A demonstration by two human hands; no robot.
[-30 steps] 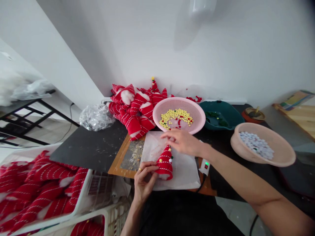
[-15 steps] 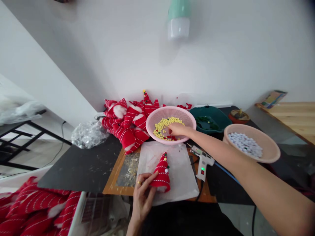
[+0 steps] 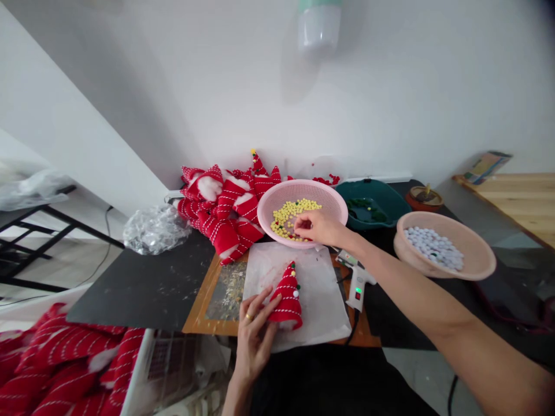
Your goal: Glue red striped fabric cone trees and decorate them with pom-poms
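My left hand (image 3: 256, 326) grips the lower left side of a red striped stuffed fabric cone (image 3: 287, 301). The cone lies on a white sheet (image 3: 323, 300), with small green, yellow and white pompoms along its right side and white stuffing at its base. My right hand (image 3: 315, 226) is over the near right part of a pink mesh basket (image 3: 265, 209), fingers pinched together. Whatever is between the fingertips is too small to make out. Yellow pompoms (image 3: 286, 215) and a few red and green ones lie in the basket.
A glue gun (image 3: 357, 286) with a lit green light lies under my right forearm. Behind are a green basin (image 3: 392, 199), a bowl of white pompoms (image 3: 472, 254) and a potted plant (image 3: 424, 198). More red cones (image 3: 225, 234) and clear plastic (image 3: 154, 231) are at left; a bin (image 3: 141, 370) stands below.
My right hand has lifted from among the pompoms toward the basket's near rim, fingers now pinched. My left hand stays on the cone. The view has shifted slightly.
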